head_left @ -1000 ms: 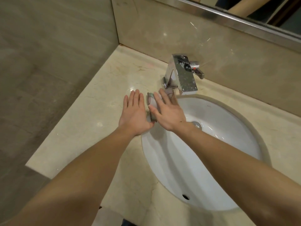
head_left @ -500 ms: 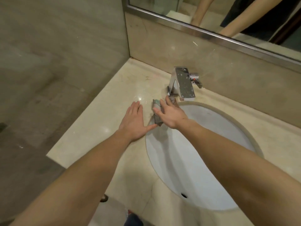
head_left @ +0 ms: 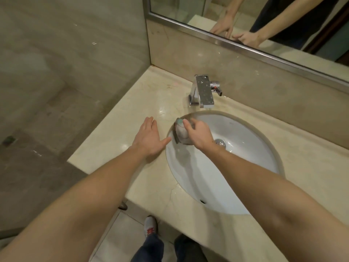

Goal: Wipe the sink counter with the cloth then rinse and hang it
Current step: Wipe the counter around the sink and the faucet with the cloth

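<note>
The right hand (head_left: 198, 136) is clamped on the bunched cloth (head_left: 181, 133), holding it over the left rim of the sink (head_left: 245, 188), below and left of the faucet (head_left: 203, 92). The left hand (head_left: 149, 141) lies flat, fingers spread, on the desk (head_left: 117, 140) by the basin's left edge. Wiping looks to be ending there; no water runs, so rinsing and hanging remain.

Glossy marble-like counter (head_left: 117, 133), shiny chrome faucet (head_left: 203, 91), soft cloth (head_left: 181, 134), possibly damp.

Right hand (head_left: 198, 135) clutches cloth (head_left: 181, 134) over sink (head_left: 245, 186) rim.
</note>
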